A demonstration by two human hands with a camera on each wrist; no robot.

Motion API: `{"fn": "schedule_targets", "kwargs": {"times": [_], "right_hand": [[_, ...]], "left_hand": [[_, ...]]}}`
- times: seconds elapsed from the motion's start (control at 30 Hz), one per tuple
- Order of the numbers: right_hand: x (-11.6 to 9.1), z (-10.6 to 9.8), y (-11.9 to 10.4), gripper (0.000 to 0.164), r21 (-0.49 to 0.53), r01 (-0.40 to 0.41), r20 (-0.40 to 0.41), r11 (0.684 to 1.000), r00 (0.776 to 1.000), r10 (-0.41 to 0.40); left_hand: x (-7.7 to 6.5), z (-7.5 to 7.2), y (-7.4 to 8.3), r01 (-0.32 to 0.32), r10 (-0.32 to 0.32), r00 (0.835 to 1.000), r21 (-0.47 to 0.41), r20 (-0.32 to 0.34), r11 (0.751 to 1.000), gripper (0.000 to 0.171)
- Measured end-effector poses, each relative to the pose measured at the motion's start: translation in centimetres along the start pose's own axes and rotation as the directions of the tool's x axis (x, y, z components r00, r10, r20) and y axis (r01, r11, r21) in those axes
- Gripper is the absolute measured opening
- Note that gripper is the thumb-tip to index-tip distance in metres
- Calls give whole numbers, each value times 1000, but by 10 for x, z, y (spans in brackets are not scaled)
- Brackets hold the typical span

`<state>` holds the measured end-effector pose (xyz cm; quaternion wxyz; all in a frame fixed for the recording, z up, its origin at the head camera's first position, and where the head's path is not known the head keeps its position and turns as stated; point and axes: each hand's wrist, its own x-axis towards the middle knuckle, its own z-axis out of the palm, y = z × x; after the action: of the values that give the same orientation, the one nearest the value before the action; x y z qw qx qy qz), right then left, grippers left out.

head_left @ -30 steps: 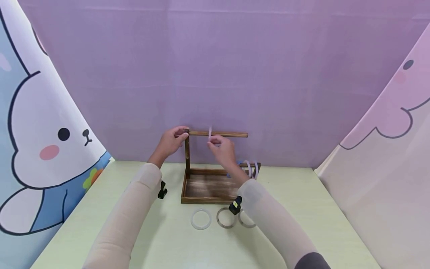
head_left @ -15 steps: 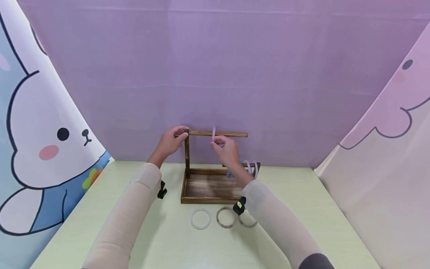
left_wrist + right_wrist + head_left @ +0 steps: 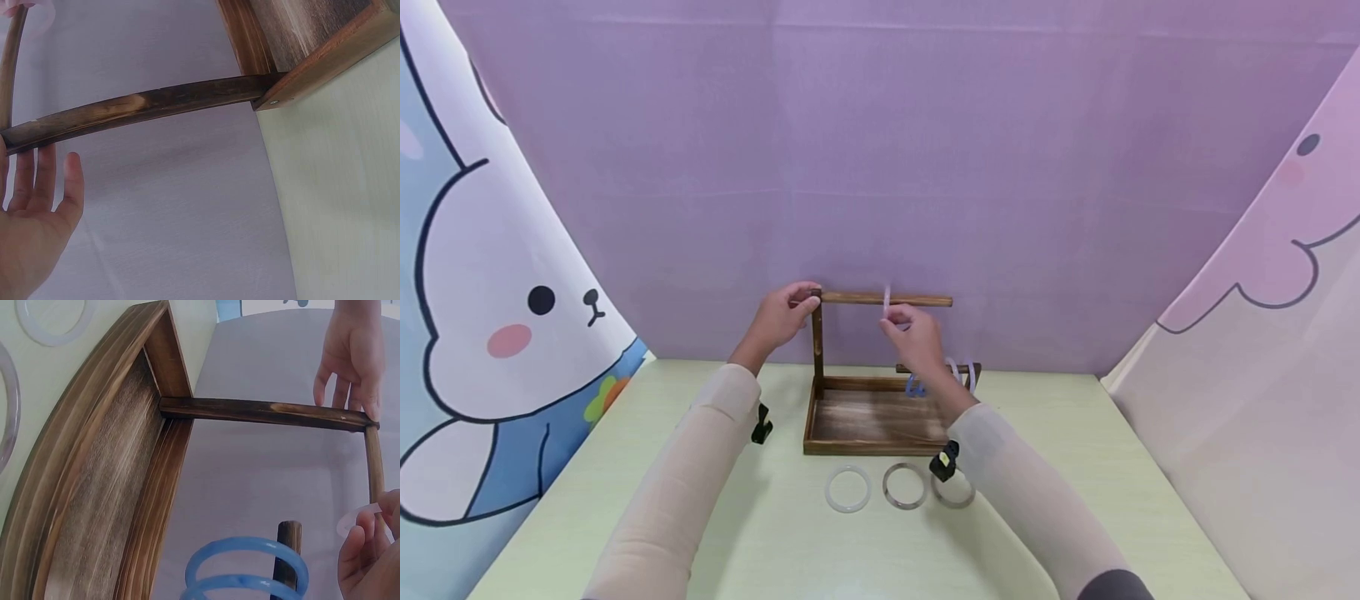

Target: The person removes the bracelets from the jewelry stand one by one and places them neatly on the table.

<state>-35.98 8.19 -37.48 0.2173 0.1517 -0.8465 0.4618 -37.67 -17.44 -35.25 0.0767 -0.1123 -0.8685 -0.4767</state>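
Note:
My left hand pinches the top corner of a dark wooden bangle stand, where its upright post meets the upper bar. In the left wrist view the fingers of that hand lie against the post. My right hand holds a pale, translucent pinkish bangle between thumb and fingertips. The bangle stands around the upper bar, near its middle. Blue bangles and pale lilac bangles hang on the lower bar, partly behind my right wrist.
A white bangle, a brownish bangle and another greyish one lie on the pale table before the stand's tray. A purple cloth hangs close behind the stand.
My right hand and the pinched bangle have shifted rightward along the upper bar, uncovering more of the blue bangles below. The left hand has stayed on the post top.

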Motion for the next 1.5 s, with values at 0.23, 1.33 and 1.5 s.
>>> {"fn": "schedule_targets", "kwargs": {"times": [0.23, 1.33, 1.5], "right_hand": [[0, -8, 2, 12, -14, -13, -16, 1000, 1000, 12], [-2, -32, 19, 22, -50, -71, -40, 996, 997, 69], [-2, -35, 21, 18, -49, -69, -59, 996, 996, 66]], "left_hand": [[1, 1, 1, 7, -7, 1000, -10, -3, 1000, 36], [1, 0, 1, 9, -9, 1000, -13, -4, 1000, 36], [-1, 0, 0, 8, -8, 1000, -19, -2, 1000, 36]]}}
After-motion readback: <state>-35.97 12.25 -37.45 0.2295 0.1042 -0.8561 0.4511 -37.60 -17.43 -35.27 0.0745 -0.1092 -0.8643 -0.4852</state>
